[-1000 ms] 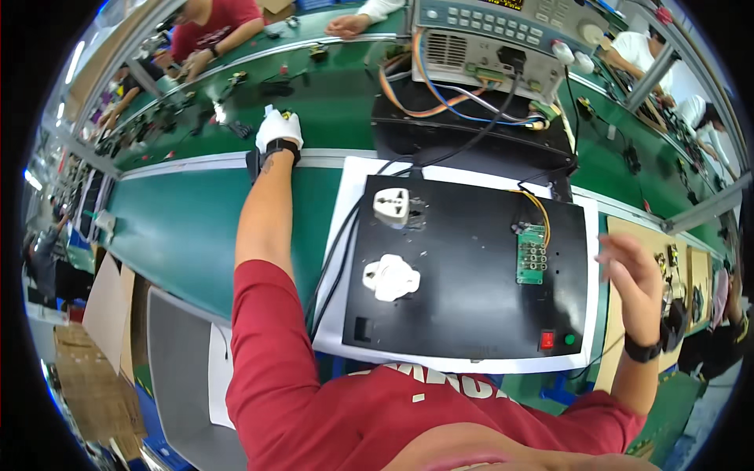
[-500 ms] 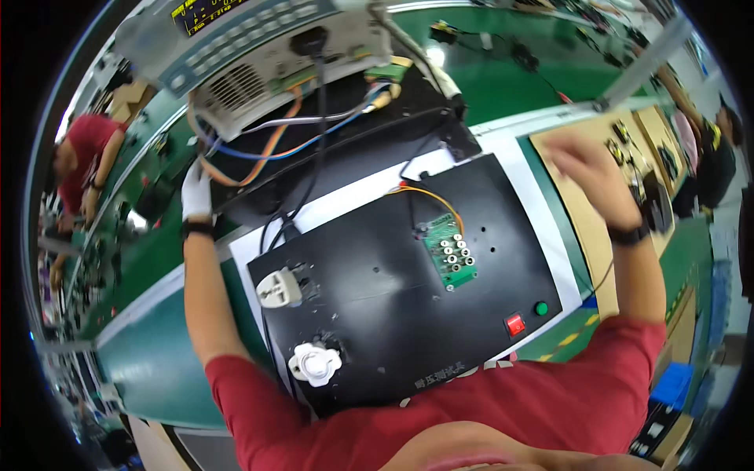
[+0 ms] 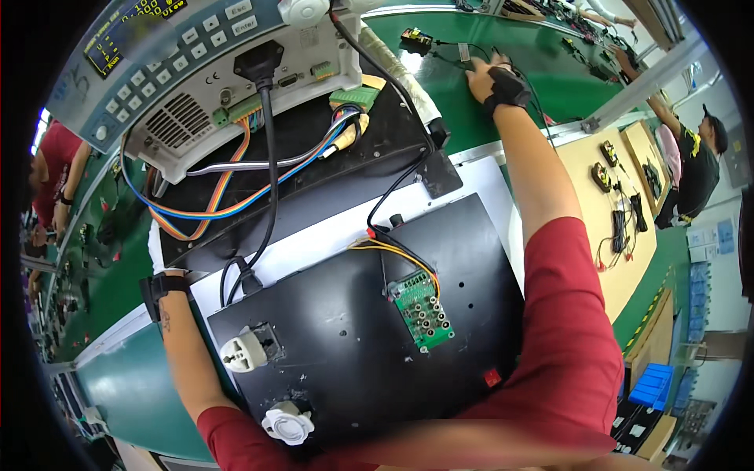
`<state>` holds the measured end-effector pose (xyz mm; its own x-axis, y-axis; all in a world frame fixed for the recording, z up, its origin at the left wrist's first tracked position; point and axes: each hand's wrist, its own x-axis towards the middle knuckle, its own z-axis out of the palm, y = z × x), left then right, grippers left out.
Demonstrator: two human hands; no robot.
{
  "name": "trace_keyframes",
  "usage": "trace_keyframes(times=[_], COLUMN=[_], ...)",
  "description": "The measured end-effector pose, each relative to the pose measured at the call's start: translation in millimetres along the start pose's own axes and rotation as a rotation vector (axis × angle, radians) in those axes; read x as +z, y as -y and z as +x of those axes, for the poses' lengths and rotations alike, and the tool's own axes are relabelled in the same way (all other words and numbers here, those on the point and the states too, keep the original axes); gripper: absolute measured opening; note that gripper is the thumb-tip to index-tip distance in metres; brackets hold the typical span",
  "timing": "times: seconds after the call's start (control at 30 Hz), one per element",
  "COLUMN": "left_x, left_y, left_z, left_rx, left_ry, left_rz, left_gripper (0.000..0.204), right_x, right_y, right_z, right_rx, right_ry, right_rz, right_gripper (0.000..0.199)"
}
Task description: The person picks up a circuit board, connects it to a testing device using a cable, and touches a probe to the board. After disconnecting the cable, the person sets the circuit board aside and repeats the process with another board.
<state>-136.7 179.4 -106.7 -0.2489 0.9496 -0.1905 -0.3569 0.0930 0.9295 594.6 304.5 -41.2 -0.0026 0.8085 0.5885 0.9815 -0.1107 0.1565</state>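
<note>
My right hand [image 3: 484,81] reaches over the far green bench, its fingers curled on a black cable [image 3: 506,61] partly hidden by the hand. Beside it lies a small black-and-yellow device [image 3: 416,41] with a lead and a white tag [image 3: 464,52]. In a white glove, my left hand [image 3: 157,250] rests at the left end of a black case [image 3: 298,165]; its fingers are mostly hidden. Nearest me is a black test box [image 3: 353,322] carrying a green circuit board [image 3: 424,312], a white socket [image 3: 243,352], a round white fitting [image 3: 288,424] and a red switch [image 3: 492,377].
A grey bench instrument [image 3: 188,86] with a lit screen stands on the black case, with a ribbon cable [image 3: 228,184] and a black power cord [image 3: 271,157] hanging from it. At right, a tan board [image 3: 589,180] bears several small wired devices. Other people [image 3: 695,157] work nearby.
My right hand has swung from above the tan board forward and left onto the far bench. The view has shifted forward, and the left hand stays by the case's end.
</note>
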Motion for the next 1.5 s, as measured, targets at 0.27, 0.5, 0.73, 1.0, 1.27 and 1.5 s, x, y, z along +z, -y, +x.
trace_keyframes(times=[0.27, 0.5, 0.73, 1.0, 1.27, 1.5], left_x=[-93, -12, 80, 122, 308, 349], left_y=[24, -3, -53, -130, -111, -86], left_z=[30, 12, -107, -252, -348, -399], left_rx=[0.715, 0.581, 0.708, 0.673, 0.991, 0.872], left_ry=[-0.008, -0.099, -0.298, -0.272, 0.755, 0.83], left_rz=[1.051, 1.083, 0.928, 0.735, 1.361, 1.447], left_gripper=[0.05, 0.037, 0.032, 0.03, 0.055, 0.081], right_x=[-64, -99, -10, -160, -375, -392], right_y=[-68, -36, 32, 21, 53, 81], right_z=[-14, -18, 9, -47, -163, -187], right_rx=[-0.003, -0.258, 0.381, -0.057, -0.642, -0.878], right_ry=[0.311, -0.165, 0.216, 0.471, 0.269, 0.306], right_rz=[-0.046, -0.071, 0.448, 0.441, 0.717, 0.999], right_gripper=[0.036, 0.052, 0.072, 0.048, 0.033, 0.023])
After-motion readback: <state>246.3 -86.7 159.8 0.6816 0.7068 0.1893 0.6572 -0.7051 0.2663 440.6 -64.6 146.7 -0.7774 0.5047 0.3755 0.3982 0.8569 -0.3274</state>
